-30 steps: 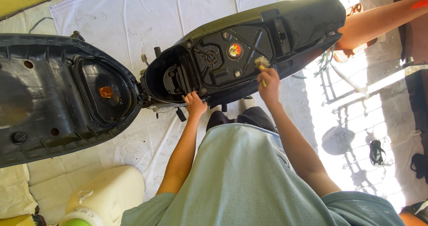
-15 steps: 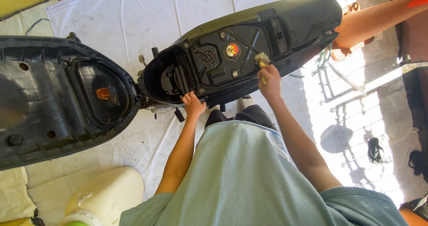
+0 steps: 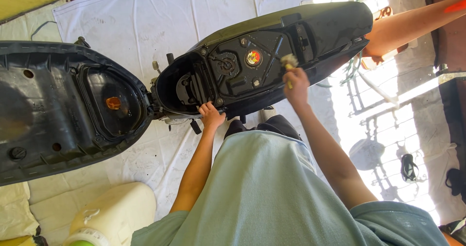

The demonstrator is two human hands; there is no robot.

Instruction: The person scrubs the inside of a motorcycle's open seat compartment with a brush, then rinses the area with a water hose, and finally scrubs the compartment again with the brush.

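Right hand [image 3: 297,83] is closed around a small yellow-handled brush [image 3: 290,64], its bristles against the black underseat compartment [image 3: 242,76] of a scooter, beside a round red-and-yellow cap [image 3: 253,57]. Left hand [image 3: 211,116] grips the compartment's near edge, fingers curled over it. The raised seat [image 3: 63,105] lies open to the left, underside up. White sheeting [image 3: 160,23] covers the floor; a cream plastic jug [image 3: 114,214] stands near the left arm.
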